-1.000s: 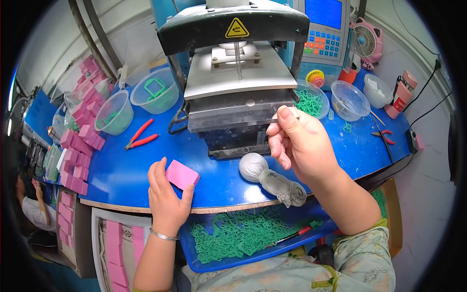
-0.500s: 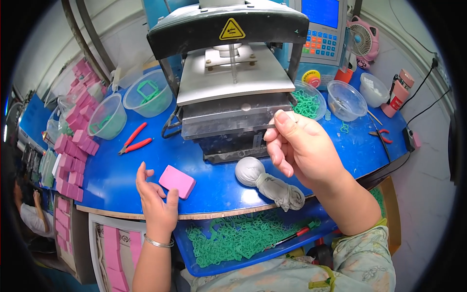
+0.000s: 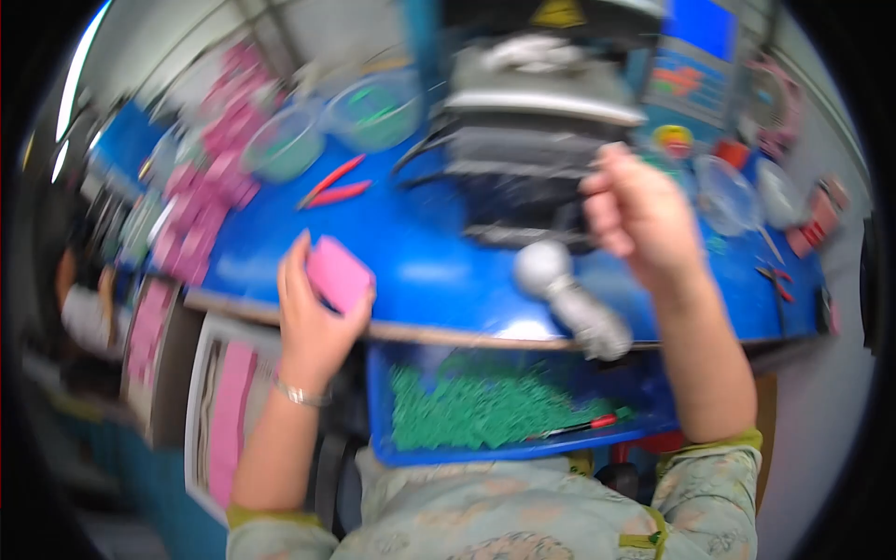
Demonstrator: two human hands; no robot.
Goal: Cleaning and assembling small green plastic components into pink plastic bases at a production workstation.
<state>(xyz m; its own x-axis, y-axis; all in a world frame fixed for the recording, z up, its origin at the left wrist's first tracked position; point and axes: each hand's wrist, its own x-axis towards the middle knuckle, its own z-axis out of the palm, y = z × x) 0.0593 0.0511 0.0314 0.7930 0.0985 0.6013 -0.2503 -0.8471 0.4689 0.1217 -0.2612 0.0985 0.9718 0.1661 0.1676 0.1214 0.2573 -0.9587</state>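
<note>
My left hand (image 3: 317, 322) is closed round a pink rectangular block (image 3: 338, 275) near the table's front edge, thumb on one side and fingers on the other. To the right, my right hand (image 3: 644, 210) is raised in front of the press's right side, its fingertips pinched together. Motion blur hides whether something small is between them. The press (image 3: 532, 149), dark below with a pale metal plate above, stands behind. Between my hands and nearer the right one, a round-headed grey cloth bundle (image 3: 541, 269) lies with its tail over the table edge.
Red-handled pliers (image 3: 334, 187) lie left of the press. Clear bowls (image 3: 285, 147) with green pieces stand behind them. Pink blocks (image 3: 201, 201) are piled at the far left. Below the edge, a blue tray (image 3: 383, 411) holds green scraps and a red-handled tool (image 3: 593, 423).
My left hand has taken hold of the pink block, which was lying on the table beside it. My right hand has drawn away from the press's front edge. The whole view has shifted.
</note>
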